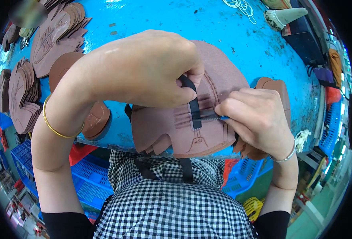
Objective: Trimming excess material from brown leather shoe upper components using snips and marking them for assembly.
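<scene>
A stack of mauve-brown cut shoe-upper pieces (156, 123) lies at the table's front edge, with drawn lines and a stitched curve on the top one. My left hand (160, 67) reaches over it, thumb and fingers pinched on a black strap (195, 107). The strap's lower end lies over a small slot in the top piece. From the right, my right hand (255, 115) rests on the same piece, fingers closed around a slim tool (224, 117) of which only a blue bit shows. Its kind is hidden by the fingers. A dark strip (208, 114) runs from the black strap toward those fingers.
More brown cut pieces (22, 95) stand in stacks on the left of the blue table (144, 18), with others (277, 85) to the right. A grey cone (289, 18) and white cord (241, 6) lie at the far right. Blue crates (90, 183) sit below the table.
</scene>
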Demonstrator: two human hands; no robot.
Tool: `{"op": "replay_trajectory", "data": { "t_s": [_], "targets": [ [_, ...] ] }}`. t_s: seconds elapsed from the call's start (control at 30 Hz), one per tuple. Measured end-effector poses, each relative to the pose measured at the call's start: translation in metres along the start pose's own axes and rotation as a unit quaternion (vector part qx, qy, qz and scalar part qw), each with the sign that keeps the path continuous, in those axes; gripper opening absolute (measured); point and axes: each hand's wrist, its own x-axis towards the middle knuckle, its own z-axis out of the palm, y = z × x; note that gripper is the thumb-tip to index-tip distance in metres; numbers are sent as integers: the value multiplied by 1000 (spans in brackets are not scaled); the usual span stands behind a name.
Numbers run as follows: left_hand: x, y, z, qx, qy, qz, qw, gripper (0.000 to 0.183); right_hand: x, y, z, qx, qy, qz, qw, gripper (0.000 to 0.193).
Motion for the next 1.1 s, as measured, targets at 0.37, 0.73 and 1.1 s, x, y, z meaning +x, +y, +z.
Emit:
{"op": "replay_trajectory", "data": {
  "t_s": [0.37, 0.73, 1.1],
  "targets": [
    [-3, 3, -10, 48, -75, -28, 996, 12, 9, -5, -12, 47, -26, 168, 984, 23],
    [-16, -15, -4, -139, 48, -13, 989, 13, 13, -31, -8, 23, 6, 117, 993, 17],
    [-47, 24, -61, -598, 106, -110, 787, 20, 20, -61, 30, -165, 33, 52, 984, 30]
  ]
}}
